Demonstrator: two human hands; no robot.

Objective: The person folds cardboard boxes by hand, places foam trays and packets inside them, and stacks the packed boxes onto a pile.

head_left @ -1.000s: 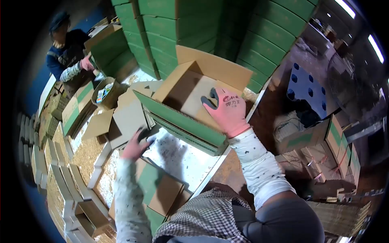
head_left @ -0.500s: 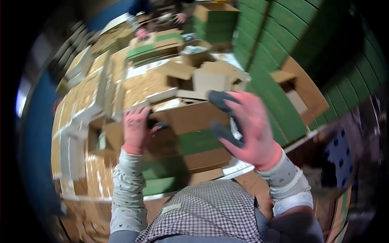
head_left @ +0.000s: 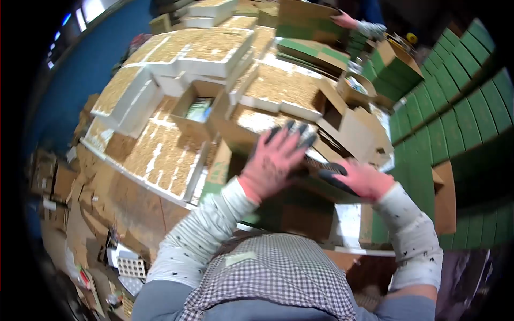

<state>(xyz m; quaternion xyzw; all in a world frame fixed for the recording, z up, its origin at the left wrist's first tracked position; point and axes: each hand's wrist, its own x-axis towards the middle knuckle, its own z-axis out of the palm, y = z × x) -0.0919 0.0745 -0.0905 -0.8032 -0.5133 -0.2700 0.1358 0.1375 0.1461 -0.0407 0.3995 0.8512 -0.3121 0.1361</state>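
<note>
A green and brown cardboard box (head_left: pixel 306 211) stands in front of me, partly opened out, with a side panel (head_left: pixel 218 170) at its left. My left hand (head_left: pixel 276 166), in a pink glove with dark fingertips, is spread over the box's upper edge. Its fingers point away from me. On the right, my right hand (head_left: pixel 367 181) grips the box's top edge, its dark thumb pointing left. The far fingers of that hand are partly hidden.
Trays of yellowish flakes (head_left: pixel 160 155) cover the table's left and back. An open carton (head_left: pixel 195 115) holds packets. Loose cardboard (head_left: pixel 361 134) lies beyond my right hand. Green boxes (head_left: pixel 471 117) are stacked at right. Another person's gloved hand (head_left: pixel 344 20) touches a carton at the back.
My view has swung left. My left hand has moved right across the box and spread its fingers. My right hand has come down from the air onto the box's edge.
</note>
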